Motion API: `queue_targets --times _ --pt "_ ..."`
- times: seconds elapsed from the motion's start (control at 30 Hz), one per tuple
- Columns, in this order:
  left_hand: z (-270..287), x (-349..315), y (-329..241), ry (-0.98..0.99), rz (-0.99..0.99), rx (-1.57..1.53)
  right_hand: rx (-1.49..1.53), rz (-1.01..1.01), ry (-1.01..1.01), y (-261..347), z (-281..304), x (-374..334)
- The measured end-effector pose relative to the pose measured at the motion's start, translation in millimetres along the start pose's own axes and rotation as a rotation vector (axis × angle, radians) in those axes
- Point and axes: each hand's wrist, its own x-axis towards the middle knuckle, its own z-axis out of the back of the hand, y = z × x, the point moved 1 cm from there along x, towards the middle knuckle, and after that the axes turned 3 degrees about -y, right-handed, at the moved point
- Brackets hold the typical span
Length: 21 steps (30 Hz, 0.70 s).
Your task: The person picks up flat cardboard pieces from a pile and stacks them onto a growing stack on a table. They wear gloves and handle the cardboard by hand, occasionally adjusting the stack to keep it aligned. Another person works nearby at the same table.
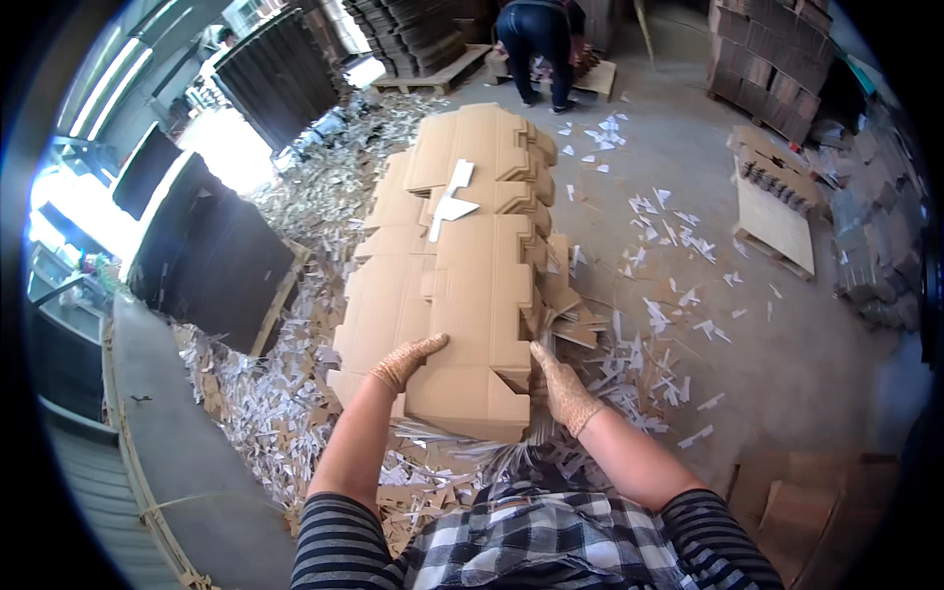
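A long pile of flat die-cut cardboard sheets [472,295] stretches away in front of me, with notched tabs along both sides. My left hand [405,364], in a tan patterned glove, lies on the near part of the top sheet, its visible fingers stretched inward. At the near right edge, my right hand [565,390] in a matching glove rests against the side of the pile, fingers extended forward; some are hidden. White offcuts [454,204] lie on top of the pile farther away. Loose cardboard pieces [572,313] poke out on its right side.
Paper and cardboard scraps [265,403] cover the floor around the pile. Dark stacked sheets [211,261] stand at the left. Pallets bear more stacks [772,64] at the far right. A person [539,44] bends over a pallet at the back. Cardboard [816,511] lies near right.
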Motion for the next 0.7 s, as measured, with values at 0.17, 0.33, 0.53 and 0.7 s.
queue_targets --times 0.17,0.33,0.53,0.7 --pt "9.8 4.3 11.8 0.147 0.045 -0.284 0.114 -0.077 0.027 -11.9 -9.6 -0.2" --pt "15.8 12.8 11.3 0.186 0.025 -0.262 -0.032 -0.088 -0.038 -21.4 -7.5 4.4" --pt "21.4 13.3 18.3 0.246 0.047 -0.332 -0.334 -0.036 0.065 0.5 -16.3 -20.3" --pt "13.7 6.5 16.1 0.195 -0.024 -0.301 -0.197 0.071 0.073 -17.4 -21.5 -12.2"
